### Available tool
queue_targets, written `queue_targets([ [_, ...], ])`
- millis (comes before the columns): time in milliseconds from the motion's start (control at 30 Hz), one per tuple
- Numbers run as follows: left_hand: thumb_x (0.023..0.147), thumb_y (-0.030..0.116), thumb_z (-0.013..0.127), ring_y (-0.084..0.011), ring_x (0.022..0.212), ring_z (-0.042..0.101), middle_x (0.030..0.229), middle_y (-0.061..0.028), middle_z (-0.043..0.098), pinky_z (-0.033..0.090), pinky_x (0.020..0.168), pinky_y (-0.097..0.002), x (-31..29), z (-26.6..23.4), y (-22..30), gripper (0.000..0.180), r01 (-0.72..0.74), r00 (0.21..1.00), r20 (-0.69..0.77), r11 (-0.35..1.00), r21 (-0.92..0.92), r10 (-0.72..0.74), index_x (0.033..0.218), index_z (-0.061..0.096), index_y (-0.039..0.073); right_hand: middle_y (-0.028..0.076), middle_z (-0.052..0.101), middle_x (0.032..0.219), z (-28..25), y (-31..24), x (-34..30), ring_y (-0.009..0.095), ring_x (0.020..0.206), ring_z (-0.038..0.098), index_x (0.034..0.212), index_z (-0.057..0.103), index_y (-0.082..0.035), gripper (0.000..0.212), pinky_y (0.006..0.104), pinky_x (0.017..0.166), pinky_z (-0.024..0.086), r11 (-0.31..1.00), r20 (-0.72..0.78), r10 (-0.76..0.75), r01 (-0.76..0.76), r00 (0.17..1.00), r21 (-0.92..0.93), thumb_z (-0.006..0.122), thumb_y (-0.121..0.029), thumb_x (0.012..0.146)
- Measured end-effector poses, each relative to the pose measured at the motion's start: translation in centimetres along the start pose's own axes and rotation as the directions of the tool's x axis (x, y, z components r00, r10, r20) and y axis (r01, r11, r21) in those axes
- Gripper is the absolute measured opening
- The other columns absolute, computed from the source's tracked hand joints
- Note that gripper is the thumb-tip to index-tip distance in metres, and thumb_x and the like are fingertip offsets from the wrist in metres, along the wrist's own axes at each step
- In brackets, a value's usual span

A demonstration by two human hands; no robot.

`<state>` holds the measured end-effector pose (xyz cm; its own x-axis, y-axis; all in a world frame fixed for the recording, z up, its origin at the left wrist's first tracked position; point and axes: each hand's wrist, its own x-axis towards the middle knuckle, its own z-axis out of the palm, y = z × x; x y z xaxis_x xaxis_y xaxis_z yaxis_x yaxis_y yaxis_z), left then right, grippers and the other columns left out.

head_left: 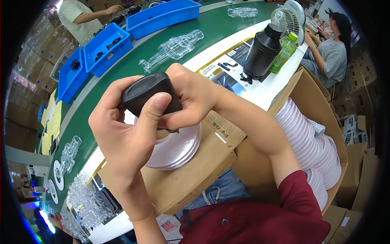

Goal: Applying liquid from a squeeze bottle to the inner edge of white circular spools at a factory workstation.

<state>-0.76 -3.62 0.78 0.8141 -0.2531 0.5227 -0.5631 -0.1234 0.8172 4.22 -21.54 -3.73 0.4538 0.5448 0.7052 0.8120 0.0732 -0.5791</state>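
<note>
Between my two hands, raised over the work surface, is a black rounded plastic part (146, 90) with a smooth top. My left hand (126, 122) wraps round its near side, the thumb pressed against its edge. From the right, my right hand (189, 95) is closed on the same part, with its thumb below. Its underside is mostly hidden by my fingers. Directly beneath lies a short stack of pale, glossy round discs (178, 148), partly covered by my left hand. The stack rests on a brown cardboard box (207, 175) in front of me.
A green conveyor (221, 30) curves past, carrying clear plastic trays (172, 49). Blue bins (107, 49) line its far side. A black bottle (264, 51), green drink bottle (285, 53) and fan (286, 18) stand right. An open carton (343, 171) holds many pale discs (302, 134). Others work nearby.
</note>
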Motion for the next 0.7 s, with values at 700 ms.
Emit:
queue_targets([
  [700,0.078,0.035,0.081,-0.0119,0.056,0.045,0.062,-0.0029,0.048,0.035,0.054,-0.0232,-1.6,0.2,2.7,0.041,-0.218,0.942,-0.086,0.785,0.580,0.325,0.073,0.056,0.003,0.008,0.060,0.057,2.3,-2.5,0.9,0.029,0.050,0.061,0.069,0.062,-0.009,0.014,0.0338,0.048,0.046,0.985,0.062,-0.157,0.152,0.986,0.078,0.072,-0.018,0.067],
])
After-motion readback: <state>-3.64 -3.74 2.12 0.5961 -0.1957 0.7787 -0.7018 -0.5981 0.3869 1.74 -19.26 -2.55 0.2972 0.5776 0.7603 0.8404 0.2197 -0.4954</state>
